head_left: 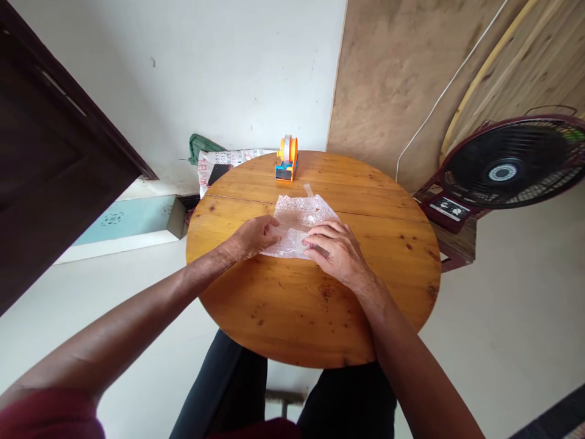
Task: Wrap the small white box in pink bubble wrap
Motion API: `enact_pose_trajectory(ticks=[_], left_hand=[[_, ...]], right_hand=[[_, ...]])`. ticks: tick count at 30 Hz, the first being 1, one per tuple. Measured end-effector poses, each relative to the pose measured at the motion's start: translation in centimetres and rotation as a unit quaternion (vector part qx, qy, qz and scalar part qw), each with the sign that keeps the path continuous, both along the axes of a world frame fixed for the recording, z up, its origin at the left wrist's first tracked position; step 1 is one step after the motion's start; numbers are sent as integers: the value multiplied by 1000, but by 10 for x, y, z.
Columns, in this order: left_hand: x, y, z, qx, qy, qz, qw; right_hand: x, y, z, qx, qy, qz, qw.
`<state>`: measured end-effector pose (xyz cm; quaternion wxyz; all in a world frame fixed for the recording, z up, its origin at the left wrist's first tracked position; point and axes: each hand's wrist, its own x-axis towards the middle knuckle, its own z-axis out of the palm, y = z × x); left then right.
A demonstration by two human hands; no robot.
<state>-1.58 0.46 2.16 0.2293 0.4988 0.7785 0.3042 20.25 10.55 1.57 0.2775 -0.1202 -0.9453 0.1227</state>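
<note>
A sheet of clear bubble wrap lies on the round wooden table, its near part folded over. My left hand is at the wrap's left edge, with fingers curled and pinching it. Across from it, my right hand rests on the right side of the wrap, thumb and bent fingers closed on the folded part. A short strip of clear tape sticks out from the wrap's far edge. Whether anything is inside the folds cannot be made out.
An orange and blue tape dispenser stands at the table's far edge. To the right is a dark red fan on a wooden stand. A printed white sack and a pale blue box are at the left, near a dark door.
</note>
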Motion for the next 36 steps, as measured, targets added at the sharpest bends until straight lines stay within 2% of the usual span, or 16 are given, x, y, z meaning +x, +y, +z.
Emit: enact_pose_trajectory(ticks=[2, 4, 7, 11, 19, 26, 32, 36], left_hand=[[0, -4, 7, 0, 3, 33, 999], [2, -10, 15, -42, -62, 60, 995], [5, -16, 26, -135, -206, 98, 964], [10, -14, 29, -169, -285, 131, 935], [30, 4, 27, -157, -306, 118, 932], [40, 18, 27, -151, -221, 137, 954], [54, 23, 38, -107, -307, 146, 934], [62, 23, 43, -81, -317, 140, 935]], right_hand=[[0, 0, 1, -1, -1, 2, 1000], [0, 0, 1, 1, 0, 6, 1000], [1, 0, 2, 6, 0, 7, 1000], [1, 0, 1, 6, -3, 8, 1000], [1, -2, 2, 0, -9, 3, 1000], [1, -2, 2, 23, -24, 8, 999], [1, -2, 2, 40, -36, 4, 999], [1, -3, 3, 42, -40, 2, 998]])
